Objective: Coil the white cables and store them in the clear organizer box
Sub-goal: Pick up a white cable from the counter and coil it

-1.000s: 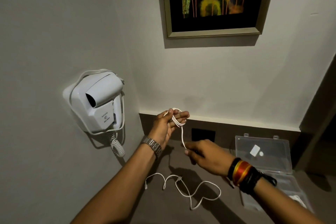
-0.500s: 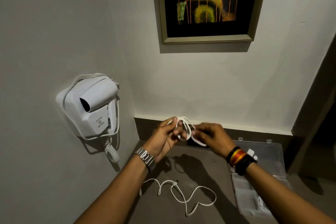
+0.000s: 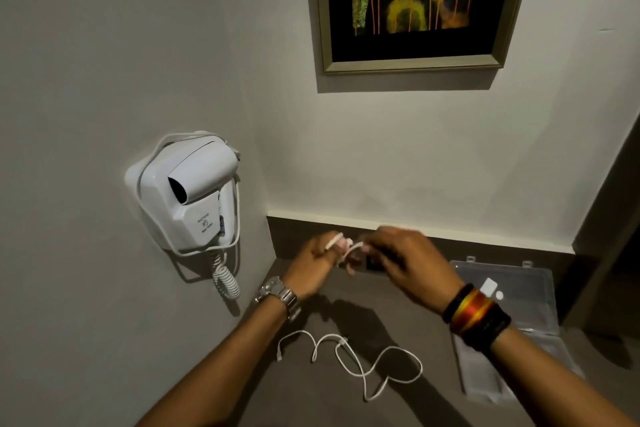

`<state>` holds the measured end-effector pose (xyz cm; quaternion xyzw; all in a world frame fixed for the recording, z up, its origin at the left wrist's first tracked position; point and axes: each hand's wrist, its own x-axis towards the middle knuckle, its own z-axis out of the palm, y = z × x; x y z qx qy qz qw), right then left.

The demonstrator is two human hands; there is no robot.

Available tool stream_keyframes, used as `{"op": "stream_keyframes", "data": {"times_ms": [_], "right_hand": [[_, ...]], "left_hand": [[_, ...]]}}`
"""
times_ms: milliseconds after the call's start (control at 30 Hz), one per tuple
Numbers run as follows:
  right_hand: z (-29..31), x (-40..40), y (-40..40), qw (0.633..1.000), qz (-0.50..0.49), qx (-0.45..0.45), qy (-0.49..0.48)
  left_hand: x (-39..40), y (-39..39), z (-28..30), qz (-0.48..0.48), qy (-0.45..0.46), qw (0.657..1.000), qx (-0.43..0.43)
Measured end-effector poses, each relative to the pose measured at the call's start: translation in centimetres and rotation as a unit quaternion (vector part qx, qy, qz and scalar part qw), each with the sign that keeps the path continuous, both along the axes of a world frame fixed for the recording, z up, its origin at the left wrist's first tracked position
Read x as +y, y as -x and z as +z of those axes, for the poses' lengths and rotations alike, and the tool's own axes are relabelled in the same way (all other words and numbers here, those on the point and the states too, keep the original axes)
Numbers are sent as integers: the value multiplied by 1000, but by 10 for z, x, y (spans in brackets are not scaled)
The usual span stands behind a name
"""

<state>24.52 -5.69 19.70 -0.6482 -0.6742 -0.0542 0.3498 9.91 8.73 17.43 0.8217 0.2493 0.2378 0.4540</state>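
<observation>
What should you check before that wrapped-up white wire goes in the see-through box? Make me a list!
1. Coil held: ok. The left hand holds the coiled cable on its fingers, and the right hand is at it too.
2. Loose end tucked in: cannot tell, the hands are blurred.
3. Organizer box open: ok, its clear lid stands up against the wall.
4. Free compartment inside: cannot tell, the right arm covers much of the tray.
5. All cables coiled: not ok. A second cable lies loose on the counter.
6. Way to the box: ok, nothing shows between the hands and it.
</observation>
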Motion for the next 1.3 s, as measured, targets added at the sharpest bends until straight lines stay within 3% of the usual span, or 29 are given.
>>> {"op": "stream_keyframes", "data": {"times_ms": [100, 167, 233, 467, 533, 600, 800, 967, 1100, 1233, 1300], "right_hand": [[4, 15, -21, 981, -47, 183, -42], [-7, 21, -24, 943, -61, 325, -30], [-26, 22, -20, 912, -37, 408, 9], [-49, 17, -4, 776, 73, 624, 45], [-49, 18, -1, 754, 97, 647, 47], [-50, 18, 0, 755, 104, 646, 44], [-54, 25, 8, 818, 53, 573, 4], [-55, 34, 11, 823, -7, 568, -22], [-52, 30, 2, 825, -9, 565, -12], [-47, 25, -6, 821, 26, 569, 16], [-45, 20, -12, 822, 49, 566, 36]], "left_hand": [[-16, 2, -1, -143, 196, 968, -64], [-22, 0, 4, -174, 332, 917, -139], [-22, -1, 9, -182, 394, 883, -179], [-12, 0, 8, -101, 376, 901, -189], [-11, -1, 4, -86, 374, 904, -189], [-11, -1, 3, -74, 370, 908, -181], [-23, -11, 6, 64, 253, 959, -109], [-30, -16, 13, 90, 192, 975, -73], [-22, -8, 11, 102, -29, 994, 40], [-22, -1, 7, 77, -212, 974, 37], [-21, 1, 4, 59, -260, 963, 29]]}}
